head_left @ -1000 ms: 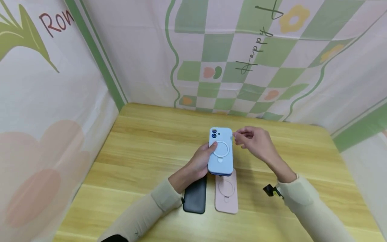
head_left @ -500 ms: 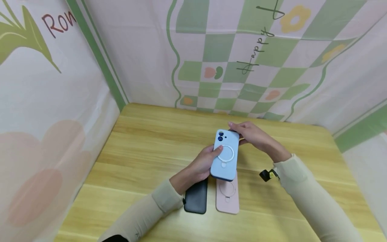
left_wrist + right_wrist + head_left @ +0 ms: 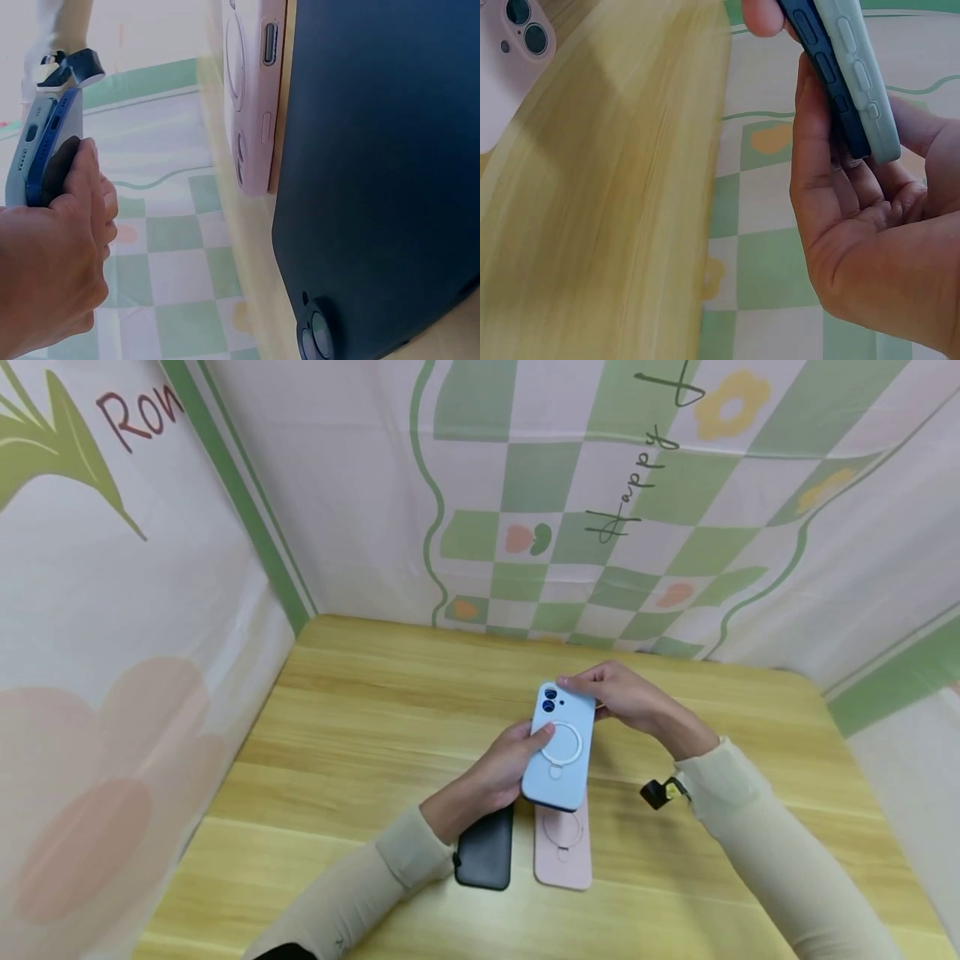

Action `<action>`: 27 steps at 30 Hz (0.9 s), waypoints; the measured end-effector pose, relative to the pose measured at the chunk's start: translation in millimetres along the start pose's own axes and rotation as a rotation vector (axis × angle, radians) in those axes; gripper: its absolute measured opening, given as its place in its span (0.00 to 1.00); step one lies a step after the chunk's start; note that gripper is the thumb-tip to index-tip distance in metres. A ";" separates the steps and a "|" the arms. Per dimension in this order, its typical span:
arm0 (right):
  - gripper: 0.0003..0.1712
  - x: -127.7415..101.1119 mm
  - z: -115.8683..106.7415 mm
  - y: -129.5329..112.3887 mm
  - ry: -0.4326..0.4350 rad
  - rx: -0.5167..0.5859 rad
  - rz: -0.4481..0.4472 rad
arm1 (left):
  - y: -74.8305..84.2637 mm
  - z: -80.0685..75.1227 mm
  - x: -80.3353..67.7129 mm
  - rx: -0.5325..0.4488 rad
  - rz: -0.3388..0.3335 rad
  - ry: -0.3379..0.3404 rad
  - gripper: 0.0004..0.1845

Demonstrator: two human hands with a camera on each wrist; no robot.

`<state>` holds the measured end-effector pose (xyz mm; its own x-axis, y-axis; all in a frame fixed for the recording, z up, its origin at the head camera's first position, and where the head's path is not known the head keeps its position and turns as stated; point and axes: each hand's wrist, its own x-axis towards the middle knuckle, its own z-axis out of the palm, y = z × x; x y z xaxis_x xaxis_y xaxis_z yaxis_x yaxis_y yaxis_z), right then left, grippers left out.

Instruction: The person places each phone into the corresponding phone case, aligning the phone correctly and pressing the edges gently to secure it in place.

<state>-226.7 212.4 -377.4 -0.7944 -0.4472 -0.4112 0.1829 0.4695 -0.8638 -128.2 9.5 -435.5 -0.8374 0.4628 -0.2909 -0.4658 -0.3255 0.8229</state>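
Note:
My left hand (image 3: 504,767) grips a light blue phone case (image 3: 557,787) from the left side, thumb across its front near a white ring with a small tab. Flat against its underside lies a dark blue phone case (image 3: 826,69), so the two form one stack, held up off the table. At the far right corner my right hand (image 3: 628,697) pinches the stack, its thumb on the light blue case by the camera cutouts and its fingers beneath. In the left wrist view, a black patch shows between the left fingers and the dark blue case.
Below the stack, a pink phone case (image 3: 562,864) with a ring lies on the wooden table (image 3: 360,727). Beside it, partly under the left wrist, is a black phone case (image 3: 483,856). Printed curtains (image 3: 360,510) stand behind the table and along its left side.
My right hand has moved in from beside the stack and now holds its far corner, thumb brought down onto the light blue case. The stack has shifted slightly right and tilted.

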 end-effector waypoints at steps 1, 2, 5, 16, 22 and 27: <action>0.24 0.5 -0.2 0.6 -0.003 0.005 -0.002 | -0.2 -0.1 -0.1 0.000 0.000 -0.001 0.26; 0.23 0.8 0.0 1.1 -0.006 0.010 -0.006 | -0.2 -0.2 -0.3 0.002 0.000 -0.002 0.26; 0.23 1.8 0.3 2.4 -0.010 0.024 -0.014 | 0.2 -0.2 -0.6 0.005 0.000 -0.004 0.26; 0.19 1.3 -1.6 6.1 -0.024 0.045 -0.024 | 0.0 0.8 -1.1 0.010 -0.007 -0.041 0.26; 0.17 0.0 -1.4 5.4 -0.023 0.040 -0.046 | -0.7 1.0 -1.4 0.012 -0.002 -0.054 0.26; 0.18 -1.2 1.1 3.3 -0.001 0.022 -0.052 | -0.3 1.2 -2.6 0.016 -0.004 -0.030 0.27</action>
<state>-224.5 213.6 -380.0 -0.8024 -0.4715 -0.3659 0.1538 0.4290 -0.8901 -125.5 9.3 -434.5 -0.8267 0.4883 -0.2794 -0.4639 -0.3107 0.8297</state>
